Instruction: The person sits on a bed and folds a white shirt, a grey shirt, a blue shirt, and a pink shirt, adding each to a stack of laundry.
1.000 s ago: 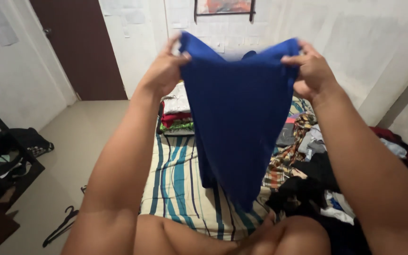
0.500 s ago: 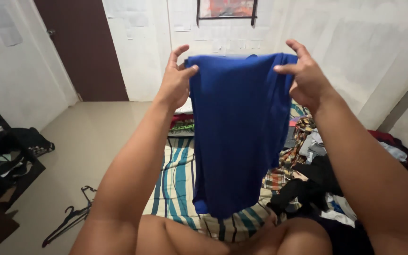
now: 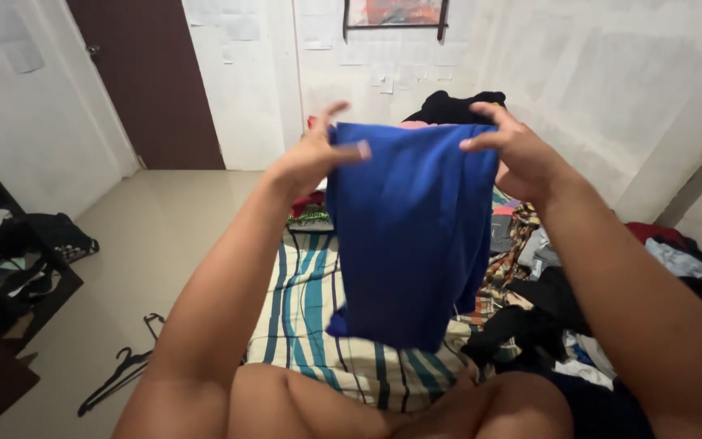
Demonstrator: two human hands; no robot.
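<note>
Striped bed below, clothes piled right. Left hand and right hand each pinch a top corner of the blue garment, hanging mid-air; either light fingertip grip could slip, dropping it.

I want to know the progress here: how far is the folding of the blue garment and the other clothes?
Done: a small stack of folded clothes seems to lie at the far end of the striped mattress. In hand: the left hand and right hand pinch the top corners of the blue garment, which hangs doubled. Left: a loose pile of clothes on the right.
</note>
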